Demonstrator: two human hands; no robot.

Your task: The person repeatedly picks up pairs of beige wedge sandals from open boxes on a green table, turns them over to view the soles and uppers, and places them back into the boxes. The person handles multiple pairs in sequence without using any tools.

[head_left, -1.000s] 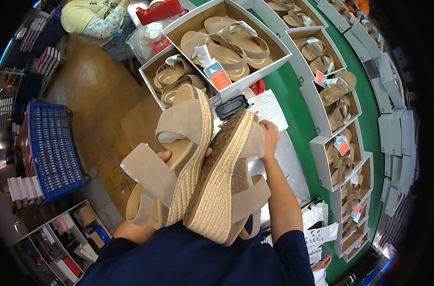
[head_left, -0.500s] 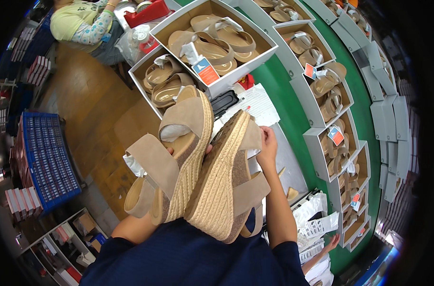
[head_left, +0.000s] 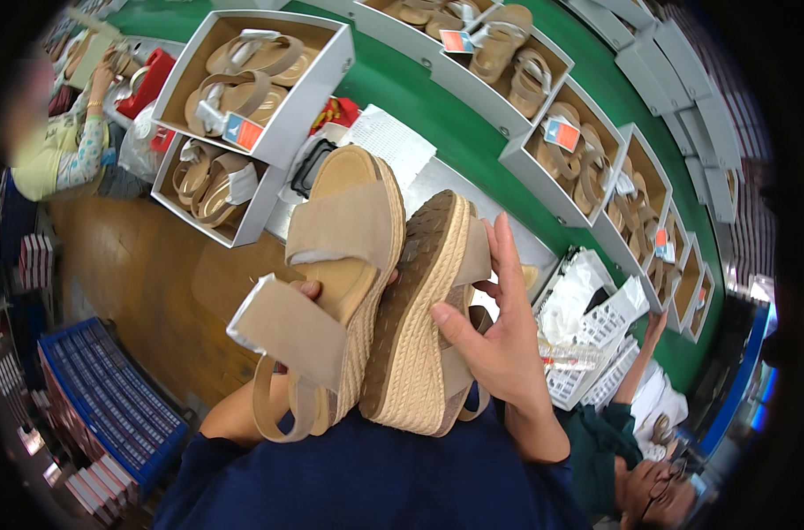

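Observation:
Two beige wedge sandals with woven rope-covered soles are held upright side by side in front of my chest. My left hand (head_left: 308,289) is closed on the left wedge sandal (head_left: 338,231); its thumb shows at the insole, and a fingertip shows between the two soles. Most of that hand is hidden behind the straps. The right wedge sandal (head_left: 419,340) stands with its dark patterned sole turned towards its mate. Beside its straps, my right hand (head_left: 506,346) is spread open, thumb and fingers apart, the thumb at the upper. What bears this sandal's weight is hidden.
White shoeboxes with sandals (head_left: 265,146) stand at upper left; a row of open boxes (head_left: 556,181) curves along the green table (head_left: 380,66). A perforated white sheet (head_left: 388,141) and plastic bags (head_left: 578,300) lie nearby. Co-workers (head_left: 62,159) (head_left: 627,459) are at left and lower right.
My right hand has loosened from the right sandal's strap and spread its fingers. The sandals have turned slightly, showing more insole and sole. The view has swung right, revealing more of the lower-right co-worker.

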